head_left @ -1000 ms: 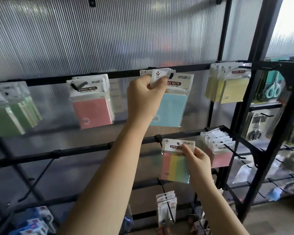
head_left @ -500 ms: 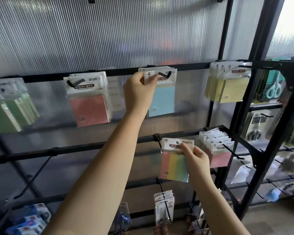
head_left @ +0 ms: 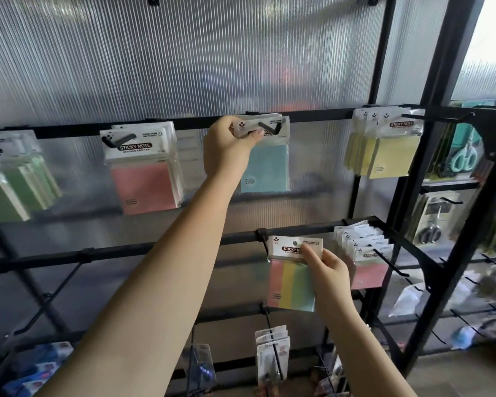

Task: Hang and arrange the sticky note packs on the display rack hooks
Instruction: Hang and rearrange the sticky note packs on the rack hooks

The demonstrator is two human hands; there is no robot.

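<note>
Left hand (head_left: 226, 144) pinches the header card of the blue pack (head_left: 265, 164), which hangs on the middle top-rail hook (head_left: 269, 128). Right hand (head_left: 331, 272) grips a striped pack (head_left: 291, 282) below, in front of the lower rail, not on any hook. Top rail (head_left: 184, 123), left to right: green packs (head_left: 9, 179), pink packs (head_left: 145, 167), blue, yellow packs (head_left: 384, 150), four hooks, several packs each, exact counts unclear. Right of the striped pack, a row of pink-and-green packs (head_left: 365, 259) on a lower hook.
</note>
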